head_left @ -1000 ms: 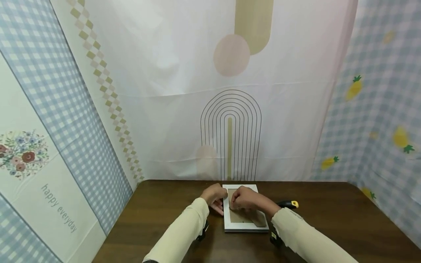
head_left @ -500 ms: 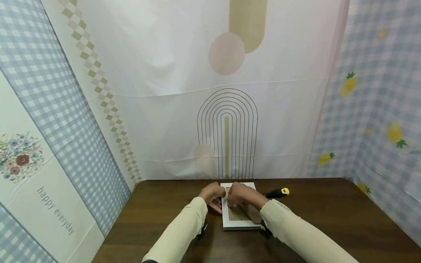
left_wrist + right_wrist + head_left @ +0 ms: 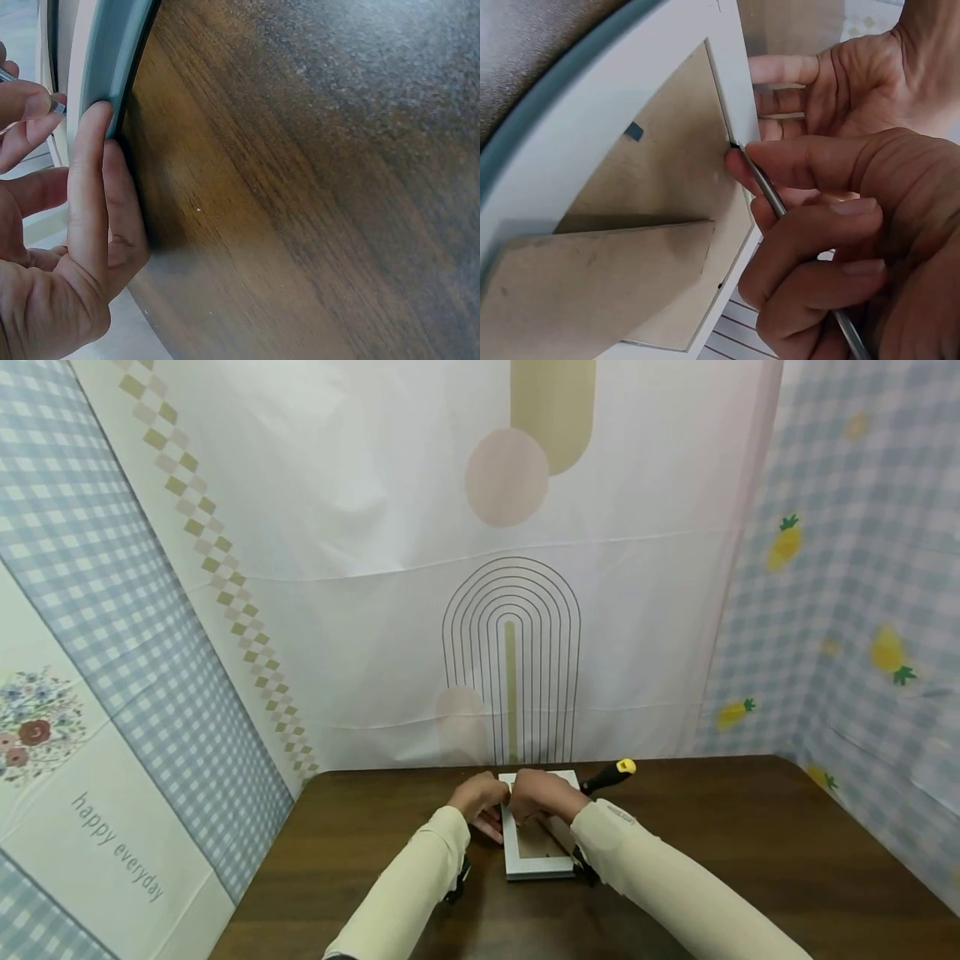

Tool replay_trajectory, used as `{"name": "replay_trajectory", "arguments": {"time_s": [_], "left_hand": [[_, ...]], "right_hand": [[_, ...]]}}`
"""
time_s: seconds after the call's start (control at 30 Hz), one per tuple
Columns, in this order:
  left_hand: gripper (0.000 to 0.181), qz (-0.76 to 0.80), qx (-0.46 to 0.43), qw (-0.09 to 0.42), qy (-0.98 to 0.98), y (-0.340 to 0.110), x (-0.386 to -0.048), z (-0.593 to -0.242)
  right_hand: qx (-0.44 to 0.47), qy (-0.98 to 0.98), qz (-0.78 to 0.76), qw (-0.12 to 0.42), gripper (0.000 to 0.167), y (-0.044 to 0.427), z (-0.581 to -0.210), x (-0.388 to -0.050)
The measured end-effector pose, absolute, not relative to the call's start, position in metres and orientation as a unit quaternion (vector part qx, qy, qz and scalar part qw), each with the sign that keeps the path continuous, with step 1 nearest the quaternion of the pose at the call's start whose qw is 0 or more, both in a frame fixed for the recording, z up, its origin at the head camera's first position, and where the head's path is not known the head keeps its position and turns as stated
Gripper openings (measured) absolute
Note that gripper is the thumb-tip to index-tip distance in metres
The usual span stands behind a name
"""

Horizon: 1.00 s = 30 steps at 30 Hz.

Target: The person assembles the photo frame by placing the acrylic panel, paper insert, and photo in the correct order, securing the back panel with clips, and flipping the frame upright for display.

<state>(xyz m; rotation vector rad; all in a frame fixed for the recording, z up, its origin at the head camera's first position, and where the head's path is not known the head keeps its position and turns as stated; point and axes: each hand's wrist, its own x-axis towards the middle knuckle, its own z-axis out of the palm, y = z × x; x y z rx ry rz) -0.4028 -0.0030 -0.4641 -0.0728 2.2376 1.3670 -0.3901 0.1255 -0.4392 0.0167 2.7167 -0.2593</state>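
A white picture frame (image 3: 512,852) lies back side up on the table, its brown backing board (image 3: 682,165) showing. On that board a brown stand flap (image 3: 607,285) is raised at an angle. My right hand (image 3: 542,795) holds a screwdriver (image 3: 609,775) with a black and yellow handle, fingers close to the tip of its metal shaft. The tip meets a small dark tab at the board's edge, along the frame's left inner side. My left hand (image 3: 480,799) rests beside the frame, straight fingers (image 3: 88,195) touching its outer left side. Its thumb is partly hidden.
Under everything is a dark brown wooden table (image 3: 360,852). A white patterned curtain (image 3: 390,643) hangs behind its far edge, with checked cloth (image 3: 780,652) at the right. Another dark tab (image 3: 634,131) sits on the backing board's opposite edge.
The screwdriver's handle has swung toward the far side and up, with my right forearm drawn closer to the frame. My left hand stays at the frame's side. The head view has shifted slightly.
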Motion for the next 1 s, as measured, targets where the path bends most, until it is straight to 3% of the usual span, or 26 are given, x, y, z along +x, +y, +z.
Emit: {"name": "replay_trajectory", "arguments": {"time_s": [0.2,0.43,0.6,1.0], "left_hand": [[0.043,0.505,-0.017,0.256,0.824,-0.002,-0.402,-0.464],[0.038,0.504,-0.020,0.251,0.826,-0.003,-0.401,-0.464],[0.047,0.502,-0.021,0.252,0.827,-0.004,-0.401,-0.463],[0.057,0.496,-0.023,0.256,0.829,-0.005,-0.403,-0.465]], "right_hand": [[-0.024,0.965,-0.093,0.244,0.057,0.133,-0.432,-0.389],[-0.029,0.954,-0.139,0.265,0.041,0.145,-0.441,-0.397],[-0.038,0.951,-0.153,0.266,0.032,0.148,-0.441,-0.396],[-0.047,0.927,-0.234,0.289,0.025,0.163,-0.446,-0.395]]}}
